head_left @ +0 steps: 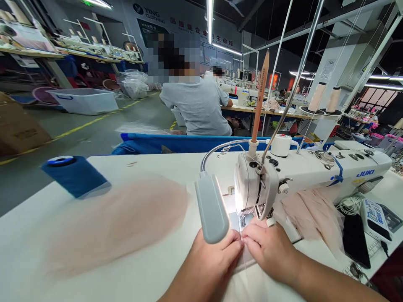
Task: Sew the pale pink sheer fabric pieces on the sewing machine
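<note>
A white sewing machine (315, 174) stands on the white table (37, 251). My left hand (210, 262) and my right hand (270, 249) lie close together just in front of its needle area (250, 214). Both press down on thin pale fabric (244, 258) with fingers bunched and fingertips meeting. A grey lamp head (211, 207) on a flexible arm hangs over my left hand and hides part of it. More peach sheer fabric (310, 214) is bunched under the machine arm. A blurred peach piece (116, 222) lies to the left.
A blue thread cone (74, 174) lies at the table's left. A pencil (260, 98) stands on the machine. Two thread cones (324, 98) sit on a stand. A phone (355, 239) and control box (376, 218) are at right. A seated person (197, 102) works ahead beyond a blue bin (189, 142).
</note>
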